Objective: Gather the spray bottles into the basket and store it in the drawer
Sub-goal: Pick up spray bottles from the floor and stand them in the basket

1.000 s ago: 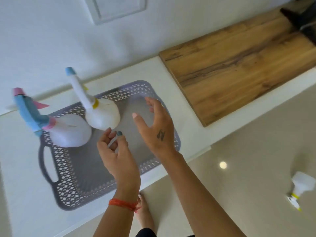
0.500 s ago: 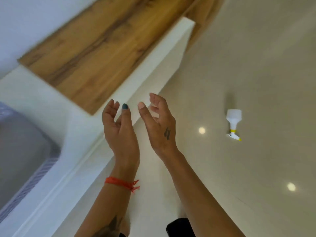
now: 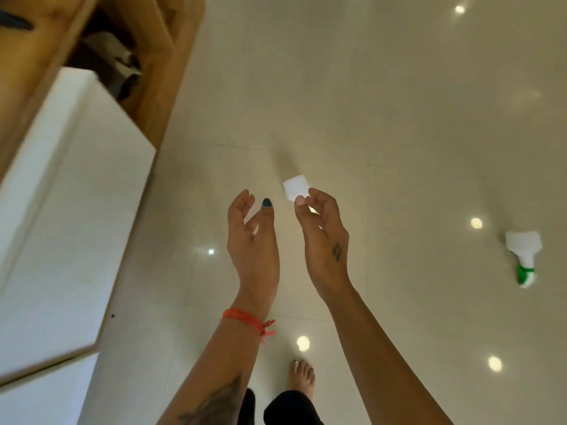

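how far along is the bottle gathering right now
Done: nothing that shows here; the basket is out of view. In hand: nothing. The left hand and right hand are raised, holding no bottle. Left: a white spray bottle just past the right fingertips and a green-topped spray bottle further right, both on the floor.

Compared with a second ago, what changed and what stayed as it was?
The view swung off the counter and basket onto the floor. Both hands left the basket and are now raised over the floor, left hand and right hand empty, fingers loosely curled. A white spray bottle lies just beyond the right fingertips; whether they touch it is unclear. A green-nozzled bottle has come into view. Unchanged: neither hand grips anything.
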The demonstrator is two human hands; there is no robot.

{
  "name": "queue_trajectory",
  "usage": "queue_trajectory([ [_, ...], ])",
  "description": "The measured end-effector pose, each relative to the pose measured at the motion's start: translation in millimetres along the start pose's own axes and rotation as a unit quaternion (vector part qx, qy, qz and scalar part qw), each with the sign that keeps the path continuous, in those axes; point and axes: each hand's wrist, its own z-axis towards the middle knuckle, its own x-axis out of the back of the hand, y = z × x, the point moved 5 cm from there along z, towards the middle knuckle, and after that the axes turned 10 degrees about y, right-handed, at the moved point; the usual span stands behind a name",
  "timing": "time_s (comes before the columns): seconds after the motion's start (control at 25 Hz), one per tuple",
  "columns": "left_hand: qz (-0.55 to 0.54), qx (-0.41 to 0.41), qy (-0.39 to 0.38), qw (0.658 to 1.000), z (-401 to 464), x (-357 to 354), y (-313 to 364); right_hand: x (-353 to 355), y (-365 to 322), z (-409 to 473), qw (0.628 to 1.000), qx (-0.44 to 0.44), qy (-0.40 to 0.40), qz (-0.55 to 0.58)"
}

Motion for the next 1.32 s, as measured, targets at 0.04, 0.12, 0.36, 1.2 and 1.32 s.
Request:
queue_trajectory([
  [0.04,0.012,0.0,-0.021,1.0,4.8,-21.5,-7.2,9.5,6.5,16.8,1.0,-0.013,0.019,0.007],
  [0.12,0.038,0.007,-0.054,0.998,18.0,-58.2,-23.6,23.7,23.3,47.0,0.997,-0.046,0.053,0.021],
  [0.36,0.132,0.008,-0.123,0.984,86.0,-136.1,-66.9,14.7,86.6,134.5,0.958,-0.226,0.137,0.115],
  [1.2,0.463,-0.189,-0.321,0.804,298.1,-280.0,-290.4,-148.2,357.3,313.0,0.662,-0.559,0.241,0.438],
  [1.32,0.418,-0.169,-0.29,0.844,287.0,-259.7,-276.0,-136.0,339.0,302.2,0.69,-0.531,0.256,0.42],
])
